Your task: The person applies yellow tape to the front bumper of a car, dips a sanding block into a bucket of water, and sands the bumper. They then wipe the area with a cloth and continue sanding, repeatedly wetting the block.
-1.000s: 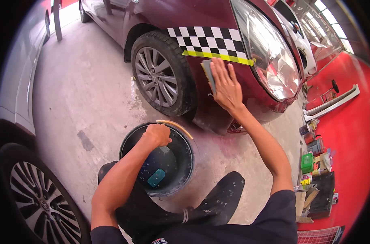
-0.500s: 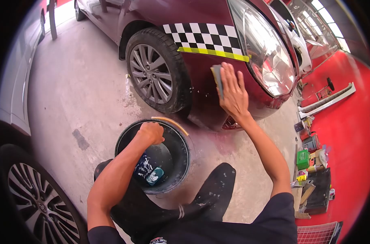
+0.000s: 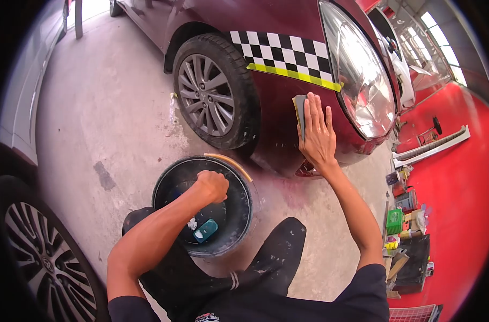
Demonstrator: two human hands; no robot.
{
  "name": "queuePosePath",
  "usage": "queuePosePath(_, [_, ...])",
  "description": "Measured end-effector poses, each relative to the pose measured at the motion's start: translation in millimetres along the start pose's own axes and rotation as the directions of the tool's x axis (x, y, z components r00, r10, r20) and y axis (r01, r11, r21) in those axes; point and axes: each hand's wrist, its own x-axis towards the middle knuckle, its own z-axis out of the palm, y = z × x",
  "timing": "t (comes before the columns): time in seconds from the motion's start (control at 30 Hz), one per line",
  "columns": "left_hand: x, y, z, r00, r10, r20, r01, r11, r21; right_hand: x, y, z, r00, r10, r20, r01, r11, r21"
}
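My right hand [image 3: 319, 137] lies nearly flat against the maroon car bumper [image 3: 276, 126], fingers extended. Under it is a grey sanding pad [image 3: 301, 115] with a yellowish edge, pressed to the paint below the headlight. My left hand [image 3: 214, 185] is a closed fist over the black bucket [image 3: 247, 222]; whatever it may hold is hidden. Inside the bucket is a teal, rounded block-like object [image 3: 205, 231]. Black-and-white checkered tape [image 3: 287, 51] with a yellow tape strip [image 3: 298, 78] along its lower edge runs from the wheel arch to the headlight.
The front wheel [image 3: 207, 94] is left of the bumper. A curved tan strip [image 3: 231, 163] borders the bucket's far rim. Another car's wheel [image 3: 51, 263] stands close at lower left. Cans, a green basket [image 3: 394, 221] and other items line the red floor at right.
My view has shifted, so the car appears farther right and lower. My left fist has moved right and slightly down over the bucket. My right hand still presses the pad, slightly lower on the bumper.
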Motion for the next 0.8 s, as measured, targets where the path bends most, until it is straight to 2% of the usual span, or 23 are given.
queuePosePath(0.03, [1.6, 1.9, -2.6, 1.000, 0.001, -0.027, -0.002, 1.000, -0.014, 1.4, -1.6, 2.1, 0.999, 0.028, -0.016, -0.027, 0.999, 0.032])
queuePosePath(0.1, [10.1, 3.1, 1.3, 0.997, 0.003, -0.075, -0.005, 1.000, -0.031, 28.9, -17.9, 28.0, 0.998, -0.026, -0.048, 0.027, 0.999, 0.019])
queuePosePath(0.13, [12.2, -0.1, 0.3, 0.998, -0.003, -0.061, 0.002, 1.000, -0.011, 51.0, -28.7, 39.5, 0.996, -0.057, -0.068, 0.058, 0.998, 0.010])
queuePosePath(0.2, [14.6, 4.4, 7.2, 1.000, -0.005, -0.023, 0.005, 1.000, 0.000, 83.0, -48.0, 44.7, 0.988, -0.155, 0.022, 0.155, 0.988, -0.019])
queuePosePath(0.27, [12.8, 9.7, 14.1, 1.000, -0.006, 0.022, 0.005, 0.999, 0.035, 82.8, -39.6, 34.1, 0.981, -0.193, -0.009, 0.193, 0.976, 0.100])
queuePosePath(0.33, [8.6, 13.9, 19.0, 0.997, 0.037, 0.071, -0.038, 0.999, 0.025, 50.7, -11.4, 18.0, 0.984, -0.176, 0.027, 0.178, 0.982, -0.059])
queuePosePath(0.47, [-0.5, 18.6, 11.2, 0.995, 0.083, 0.046, -0.083, 0.997, -0.007, 16.2, 7.0, 9.1, 0.985, -0.154, 0.083, 0.156, 0.988, -0.008])
queuePosePath(0.5, [2.2, 19.8, 10.2, 0.996, 0.077, 0.042, -0.078, 0.997, 0.004, 28.2, -0.4, 14.1, 0.983, -0.172, 0.072, 0.171, 0.985, 0.019])
queuePosePath(0.57, [7.1, 16.5, 9.4, 0.998, 0.062, 0.024, -0.063, 0.998, 0.017, 63.8, -18.4, 33.3, 0.969, -0.235, 0.075, 0.240, 0.968, -0.068])
queuePosePath(0.6, [10.2, 17.0, 11.6, 0.998, 0.061, 0.006, -0.061, 0.998, 0.005, 81.8, -28.2, 49.6, 0.960, -0.280, -0.002, 0.279, 0.960, -0.026])
queuePosePath(0.73, [8.9, 10.1, 16.5, 0.999, 0.053, 0.004, -0.053, 0.993, -0.106, 117.6, -52.5, 61.3, 0.927, -0.360, 0.108, 0.376, 0.893, -0.247])
queuePosePath(0.8, [-11.1, 9.0, 8.5, 1.000, 0.012, 0.002, -0.012, 0.997, -0.076, 100.6, -30.7, 50.6, 0.924, -0.376, 0.072, 0.383, 0.910, -0.157])
